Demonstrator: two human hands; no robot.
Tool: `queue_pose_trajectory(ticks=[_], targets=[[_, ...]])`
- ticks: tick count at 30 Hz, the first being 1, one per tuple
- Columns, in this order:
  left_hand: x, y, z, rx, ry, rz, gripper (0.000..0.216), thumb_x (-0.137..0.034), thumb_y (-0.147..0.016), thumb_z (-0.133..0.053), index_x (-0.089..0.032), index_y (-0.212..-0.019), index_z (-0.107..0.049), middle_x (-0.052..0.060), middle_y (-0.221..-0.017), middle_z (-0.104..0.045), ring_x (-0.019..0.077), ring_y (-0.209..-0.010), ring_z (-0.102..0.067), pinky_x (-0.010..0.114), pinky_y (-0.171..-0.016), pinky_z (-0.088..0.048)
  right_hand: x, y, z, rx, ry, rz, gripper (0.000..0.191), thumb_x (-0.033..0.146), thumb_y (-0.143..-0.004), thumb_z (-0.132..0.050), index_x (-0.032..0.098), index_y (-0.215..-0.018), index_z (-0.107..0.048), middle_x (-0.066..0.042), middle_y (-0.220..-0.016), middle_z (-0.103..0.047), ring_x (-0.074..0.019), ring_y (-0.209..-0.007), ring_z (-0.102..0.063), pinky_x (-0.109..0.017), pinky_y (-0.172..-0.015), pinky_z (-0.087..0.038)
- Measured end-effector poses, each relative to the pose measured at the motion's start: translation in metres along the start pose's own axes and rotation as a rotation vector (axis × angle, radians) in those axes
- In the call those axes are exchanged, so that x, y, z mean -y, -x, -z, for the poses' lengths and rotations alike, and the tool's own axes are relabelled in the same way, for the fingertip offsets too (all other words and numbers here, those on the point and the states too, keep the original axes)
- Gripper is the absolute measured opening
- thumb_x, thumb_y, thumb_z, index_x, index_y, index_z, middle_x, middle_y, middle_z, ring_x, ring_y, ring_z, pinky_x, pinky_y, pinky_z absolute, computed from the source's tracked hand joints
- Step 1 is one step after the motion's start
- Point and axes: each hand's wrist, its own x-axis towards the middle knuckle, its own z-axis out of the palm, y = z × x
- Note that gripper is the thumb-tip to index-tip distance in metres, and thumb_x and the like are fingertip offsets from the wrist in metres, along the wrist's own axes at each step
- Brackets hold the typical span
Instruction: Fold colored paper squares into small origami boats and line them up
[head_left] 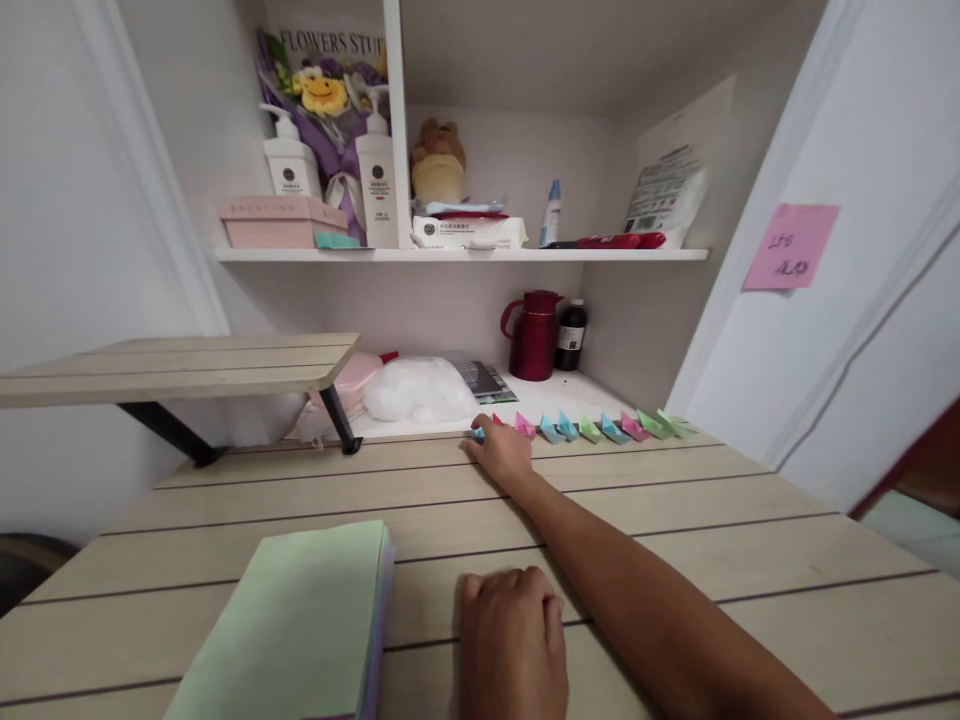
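My right hand (501,452) reaches to the far edge of the wooden desk (675,520) and pinches a small blue folded paper boat (478,433) at the left end of a row. That row of folded paper boats (600,428) in pink, blue and green runs to the right along the desk's back edge. My left hand (514,640) rests near the front of the desk with its fingers curled under, holding nothing that I can see. A stack of coloured paper (300,625), green on top, lies just left of it.
A raised wooden shelf (187,365) on black legs stands at the back left. Behind the desk are a white plastic bag (418,390), a red jug (534,335) and a dark bottle (571,335). An upper shelf (465,255) holds bottles and boxes. A pink note (790,246) hangs on the right wall.
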Motion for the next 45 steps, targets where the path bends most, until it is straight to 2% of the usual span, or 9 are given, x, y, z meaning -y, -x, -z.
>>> queue_pose_trajectory(ticks=[5, 13, 18, 22, 27, 36, 45], targets=[[-0.001, 0.001, 0.0, -0.012, -0.017, 0.001, 0.022, -0.014, -0.089, -0.046, -0.024, -0.081, -0.064, -0.001, -0.082, -0.071, 0.019, -0.082, -0.062, 0.036, -0.078, -0.031, -0.001, 0.001, -0.002, -0.003, 0.032, -0.017, 0.029, 0.042, -0.09, -0.05, 0.028, -0.113, -0.06, -0.007, -0.099, -0.071, -0.0261, -0.094, -0.064, -0.034, -0.077, -0.04], [0.0, 0.002, 0.001, 0.003, 0.001, -0.019, 0.023, -0.016, -0.09, -0.043, -0.024, -0.08, -0.063, 0.0, -0.082, -0.071, 0.0193, -0.082, -0.063, 0.037, -0.078, -0.031, -0.006, 0.006, 0.0, -0.007, 0.059, -0.036, 0.028, 0.037, -0.092, -0.046, 0.028, -0.113, -0.061, -0.007, -0.099, -0.071, -0.0253, -0.094, -0.064, -0.032, -0.072, -0.04], [-0.001, 0.001, 0.004, 0.017, -0.005, -0.02, 0.025, -0.017, -0.091, -0.042, -0.024, -0.082, -0.064, 0.001, -0.084, -0.071, 0.0196, -0.083, -0.063, 0.037, -0.078, -0.031, -0.004, 0.006, 0.001, -0.02, 0.063, -0.016, 0.04, 0.05, -0.088, -0.053, 0.03, -0.122, -0.055, -0.006, -0.1, -0.072, -0.0256, -0.095, -0.064, -0.032, -0.075, -0.04], [-0.003, 0.002, 0.006, 0.019, 0.007, -0.008, 0.025, -0.018, -0.091, -0.041, -0.024, -0.083, -0.064, 0.001, -0.084, -0.071, 0.0198, -0.083, -0.063, 0.038, -0.079, -0.032, 0.001, 0.002, -0.001, -0.016, 0.081, -0.001, 0.044, 0.055, -0.086, -0.056, 0.027, -0.12, -0.056, -0.008, -0.099, -0.072, -0.0273, -0.094, -0.064, -0.035, -0.077, -0.04], [-0.003, 0.003, 0.007, 0.027, 0.025, 0.005, 0.024, -0.019, -0.091, -0.041, -0.024, -0.083, -0.064, 0.0, -0.084, -0.071, 0.0204, -0.084, -0.062, 0.039, -0.08, -0.032, 0.001, 0.001, -0.005, -0.003, 0.106, 0.005, 0.034, 0.047, -0.09, -0.05, 0.026, -0.114, -0.061, -0.009, -0.1, -0.071, -0.0273, -0.095, -0.065, -0.033, -0.075, -0.041], [0.0, 0.005, 0.003, -0.006, 0.038, -0.021, 0.023, -0.019, -0.091, -0.042, -0.024, -0.083, -0.062, -0.001, -0.083, -0.07, 0.0194, -0.083, -0.061, 0.038, -0.08, -0.031, -0.004, 0.005, -0.003, -0.011, 0.107, -0.004, 0.029, 0.041, -0.093, -0.044, 0.028, -0.106, -0.066, -0.007, -0.095, -0.071, -0.0249, -0.093, -0.064, -0.032, -0.074, -0.041], [0.0, 0.004, 0.005, -0.006, 0.014, -0.036, 0.025, -0.017, -0.091, -0.04, -0.024, -0.081, -0.062, -0.001, -0.083, -0.071, 0.0187, -0.082, -0.062, 0.037, -0.079, -0.031, -0.011, 0.01, 0.001, -0.011, 0.05, -0.014, 0.025, 0.032, -0.092, -0.048, 0.031, -0.111, -0.065, -0.005, -0.096, -0.071, -0.0227, -0.091, -0.063, -0.029, -0.072, -0.04]])
